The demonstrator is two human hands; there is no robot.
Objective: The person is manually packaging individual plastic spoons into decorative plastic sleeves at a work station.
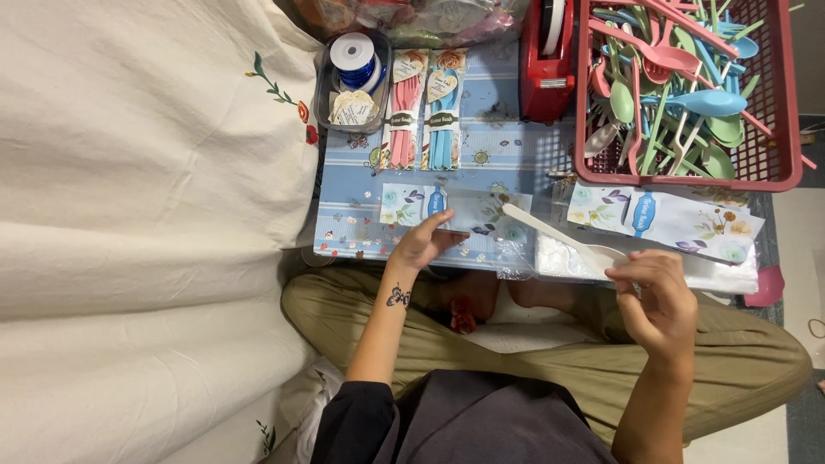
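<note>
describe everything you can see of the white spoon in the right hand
The white spoon looks like plain matte plastic, one piece, with a long flat handle and a rounded bowl. It lies at a slant: the handle tip points up and left over a clear floral packet on the blue patterned table, and the bowl end sits low right, pinched in the fingers of the right hand. Part of the bowl is hidden by those fingers. It looks clean and unbroken.
</note>
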